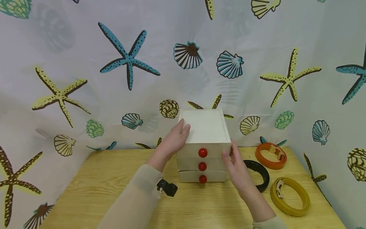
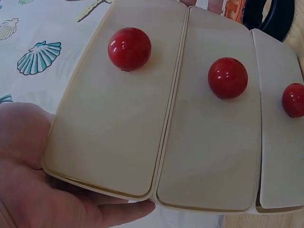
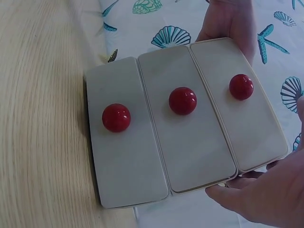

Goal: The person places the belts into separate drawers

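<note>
White cloth (image 1: 171, 25) is hanging behind the wooden table (image 1: 125, 178), where a cream three-drawer box (image 1: 204, 127) is standing. Left hand (image 1: 173, 137) and right hand (image 1: 238, 171), fingers extended, are bracing opposite sides, presumably for steadiness; red knobs (image 1: 202, 152) are facing the wearer.

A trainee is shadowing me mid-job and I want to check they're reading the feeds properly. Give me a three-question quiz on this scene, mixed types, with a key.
1. How many red knobs show on the front of the white drawer box?
2. True or false: the left hand and the right hand are on opposite sides of the box.
3. Which coiled belt lies closest to the box? A) yellow B) black C) orange

Key: 1. Three. 2. True. 3. B, the black belt.
</note>
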Demonstrator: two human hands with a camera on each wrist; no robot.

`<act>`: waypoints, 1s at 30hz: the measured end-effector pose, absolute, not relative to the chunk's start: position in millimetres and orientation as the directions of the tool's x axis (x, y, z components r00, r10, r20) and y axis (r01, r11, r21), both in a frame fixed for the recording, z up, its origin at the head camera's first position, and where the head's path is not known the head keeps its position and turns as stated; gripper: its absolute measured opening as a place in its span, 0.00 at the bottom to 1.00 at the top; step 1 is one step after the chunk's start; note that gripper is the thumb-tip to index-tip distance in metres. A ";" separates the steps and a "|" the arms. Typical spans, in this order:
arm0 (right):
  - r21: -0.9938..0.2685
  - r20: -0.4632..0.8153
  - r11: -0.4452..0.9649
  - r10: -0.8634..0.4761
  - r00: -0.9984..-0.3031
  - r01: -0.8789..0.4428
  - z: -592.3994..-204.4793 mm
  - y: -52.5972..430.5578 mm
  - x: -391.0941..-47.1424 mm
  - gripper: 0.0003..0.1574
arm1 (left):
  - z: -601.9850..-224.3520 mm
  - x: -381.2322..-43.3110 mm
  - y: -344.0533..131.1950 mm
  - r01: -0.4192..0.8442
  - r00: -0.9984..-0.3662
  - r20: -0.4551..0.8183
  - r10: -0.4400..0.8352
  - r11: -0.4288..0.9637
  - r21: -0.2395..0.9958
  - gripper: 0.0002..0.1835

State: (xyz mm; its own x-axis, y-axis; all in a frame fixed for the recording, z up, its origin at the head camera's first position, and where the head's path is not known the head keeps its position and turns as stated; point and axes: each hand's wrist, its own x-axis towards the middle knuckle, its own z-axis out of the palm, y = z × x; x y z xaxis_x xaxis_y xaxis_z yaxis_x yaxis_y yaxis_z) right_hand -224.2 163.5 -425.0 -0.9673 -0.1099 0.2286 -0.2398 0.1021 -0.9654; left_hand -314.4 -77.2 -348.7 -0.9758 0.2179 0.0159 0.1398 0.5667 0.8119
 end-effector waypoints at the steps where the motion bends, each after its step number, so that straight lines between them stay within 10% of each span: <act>1: -0.966 0.225 0.102 -0.115 -0.967 -0.237 -425.2 162.7 -225.0 0.44 | -349.0 -314.1 -78.7 0.137 -0.977 0.016 0.213 0.567 0.813 0.39; 30: -0.987 0.154 0.073 0.145 -0.977 -0.145 -400.8 146.6 -188.3 0.39 | -349.9 -337.2 -99.1 0.096 -0.986 -0.006 0.169 0.594 0.799 0.45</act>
State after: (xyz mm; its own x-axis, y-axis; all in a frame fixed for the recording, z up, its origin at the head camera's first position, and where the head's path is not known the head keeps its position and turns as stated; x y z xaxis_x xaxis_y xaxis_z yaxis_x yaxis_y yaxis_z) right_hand -188.3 146.6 -400.8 -0.9774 0.1446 0.1542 -0.1449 0.0729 -0.9868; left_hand -337.2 -99.1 -349.9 -0.9857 0.1687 -0.0065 0.0964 0.5938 0.7988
